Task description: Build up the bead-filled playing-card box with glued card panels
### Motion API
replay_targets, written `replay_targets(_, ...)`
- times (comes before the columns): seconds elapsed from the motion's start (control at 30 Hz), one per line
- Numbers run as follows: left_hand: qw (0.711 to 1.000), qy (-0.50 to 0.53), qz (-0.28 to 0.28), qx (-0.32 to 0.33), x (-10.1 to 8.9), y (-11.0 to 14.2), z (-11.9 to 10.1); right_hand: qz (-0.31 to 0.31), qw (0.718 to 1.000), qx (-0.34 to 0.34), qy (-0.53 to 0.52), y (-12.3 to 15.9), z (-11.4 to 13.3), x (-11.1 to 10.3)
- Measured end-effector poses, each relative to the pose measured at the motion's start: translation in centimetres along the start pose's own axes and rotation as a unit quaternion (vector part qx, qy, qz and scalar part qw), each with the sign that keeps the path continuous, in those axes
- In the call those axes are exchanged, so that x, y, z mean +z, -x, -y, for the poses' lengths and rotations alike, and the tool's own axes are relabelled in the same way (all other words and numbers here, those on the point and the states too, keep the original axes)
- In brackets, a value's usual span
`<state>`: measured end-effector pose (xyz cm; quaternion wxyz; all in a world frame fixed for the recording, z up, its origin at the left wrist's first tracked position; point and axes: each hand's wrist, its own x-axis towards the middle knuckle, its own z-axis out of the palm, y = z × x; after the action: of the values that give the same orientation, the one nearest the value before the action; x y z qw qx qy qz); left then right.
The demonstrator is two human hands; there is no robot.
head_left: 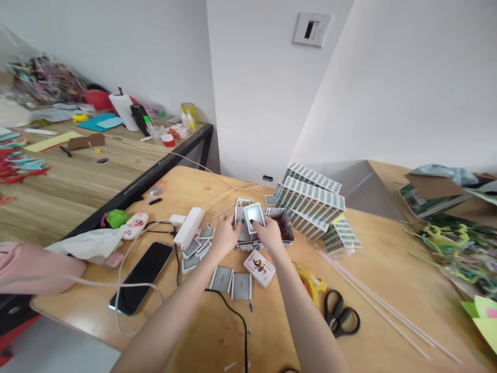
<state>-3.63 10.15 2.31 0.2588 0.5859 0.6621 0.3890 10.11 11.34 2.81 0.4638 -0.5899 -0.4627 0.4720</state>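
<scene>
My left hand (226, 234) is closed, its thumb and fingers pinching a grey-backed playing card (241, 231). In my right hand (271, 236) another playing card (254, 213) is pinched, its face turned away and light shining on its back. The two cards overlap slightly. Just behind and under them stands an open box made of playing cards (290, 235), partly hidden by my hands. A boxed deck with a joker picture (259, 268) lies in front of my hands. Two cards (241, 286) rest face down on the table nearer to me.
Card boxes are stacked (310, 199) at the back right. Scissors (341, 313), a yellow glue gun (310, 282) and thin white sticks (380, 300) lie to the right. Leftward are loose cards (198, 248), a power strip (190, 228), a phone (142, 277) and cables.
</scene>
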Motion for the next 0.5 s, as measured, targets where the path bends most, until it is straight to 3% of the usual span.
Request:
replay_targets(0.2, 0.996, 0.088, -0.009, -0.032, -1.0, -0.2, -0.3, 0.016, 1.0, -0.019, -0.017, 0.6, 0.4, 0.5)
replay_targets(0.3, 0.982, 0.184, 0.007, -0.047, -1.9, -0.1, -1.3, 0.047, 0.997, -0.03, -0.049, 1.8, 1.4, 0.4)
replay_targets(0.37, 0.934, 0.334, 0.053, -0.113, -2.3, 0.3, -2.3, 0.066, 0.995, -0.036, -0.073, 2.5, 2.0, 0.3)
replay_targets(0.5, 0.8, 0.526, 0.168, -0.235, -2.4, 1.0, -4.4, 0.072, 0.99, -0.017, -0.12, 3.4, 2.8, -0.5)
